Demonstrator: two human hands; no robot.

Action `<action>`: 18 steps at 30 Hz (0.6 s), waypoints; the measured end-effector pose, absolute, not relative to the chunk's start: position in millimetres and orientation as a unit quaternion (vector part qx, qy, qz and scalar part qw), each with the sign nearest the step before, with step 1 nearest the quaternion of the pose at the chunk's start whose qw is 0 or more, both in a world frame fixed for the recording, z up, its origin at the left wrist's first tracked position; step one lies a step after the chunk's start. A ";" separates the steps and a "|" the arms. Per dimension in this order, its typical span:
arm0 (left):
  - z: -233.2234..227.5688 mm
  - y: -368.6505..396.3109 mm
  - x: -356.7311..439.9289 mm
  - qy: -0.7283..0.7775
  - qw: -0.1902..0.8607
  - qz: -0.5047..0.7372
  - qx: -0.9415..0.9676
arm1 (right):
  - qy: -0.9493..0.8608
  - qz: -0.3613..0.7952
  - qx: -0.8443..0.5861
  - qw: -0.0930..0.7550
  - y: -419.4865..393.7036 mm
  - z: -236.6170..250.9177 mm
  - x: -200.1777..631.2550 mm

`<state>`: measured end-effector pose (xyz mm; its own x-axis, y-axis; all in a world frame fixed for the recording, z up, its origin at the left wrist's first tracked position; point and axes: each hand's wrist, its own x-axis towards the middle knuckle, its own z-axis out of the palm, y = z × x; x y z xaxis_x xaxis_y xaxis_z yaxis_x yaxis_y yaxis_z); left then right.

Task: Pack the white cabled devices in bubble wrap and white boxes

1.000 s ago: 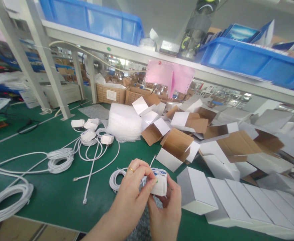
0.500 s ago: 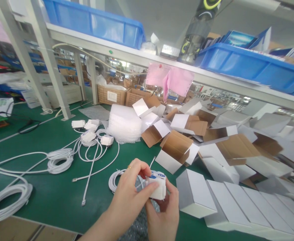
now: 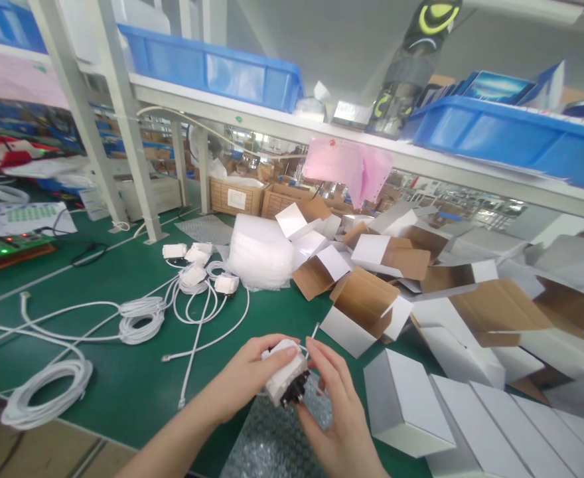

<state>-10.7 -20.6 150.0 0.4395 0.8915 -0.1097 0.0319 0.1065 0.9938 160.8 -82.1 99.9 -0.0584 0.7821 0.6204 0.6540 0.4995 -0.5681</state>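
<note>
Both hands hold a small white power adapter [image 3: 285,378] low in the middle of the view, its dark plug end turned down and toward me. My left hand [image 3: 249,377] wraps the adapter from the left, thumb on top. My right hand [image 3: 334,411] touches its right side with fingers spread. A thin white cable runs up from the adapter. A sheet of bubble wrap [image 3: 272,441] lies on the green mat under my hands.
Closed white boxes [image 3: 406,405] line up at right, with a heap of open cardboard-lined boxes [image 3: 366,299] behind. A bubble-wrap stack [image 3: 261,251], more adapters [image 3: 195,273] and coiled white cables [image 3: 48,392] lie at left. Blue bins [image 3: 496,133] sit on the overhead shelf.
The adapter has been turned over, so its dark plug end faces me instead of the blue-printed label. My hands have lowered onto the bubble wrap, and the view has shifted left.
</note>
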 end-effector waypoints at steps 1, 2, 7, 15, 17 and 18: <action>148.0 -19.3 -10.8 0.410 0.653 0.344 0.536 | -0.747 0.096 -0.471 0.460 -79.1 105.9 163.9; 147.2 -17.8 -11.2 0.415 0.673 0.344 0.508 | -0.761 0.131 -0.446 0.452 -75.7 112.4 166.2; 149.5 -21.5 -17.4 0.462 0.535 0.408 0.578 | -0.661 0.325 -0.423 0.527 -55.4 135.9 161.6; 47.9 -77.6 -11.3 0.197 0.235 0.222 0.926 | -0.403 0.309 -0.408 0.758 -1.1 194.1 174.9; 39.2 -78.0 -15.8 0.230 0.235 0.140 0.934 | -0.371 0.251 -0.388 0.806 4.0 229.9 186.8; 41.3 -75.4 -20.0 0.252 0.238 0.122 0.930 | -0.360 0.211 -0.376 0.827 3.1 248.9 192.2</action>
<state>-20.0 -75.4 41.3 0.8432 0.5270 0.1061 0.4114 -0.7596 0.5038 192.2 3.1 248.9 0.6526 0.6195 0.4363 -0.0784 0.6279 -0.7743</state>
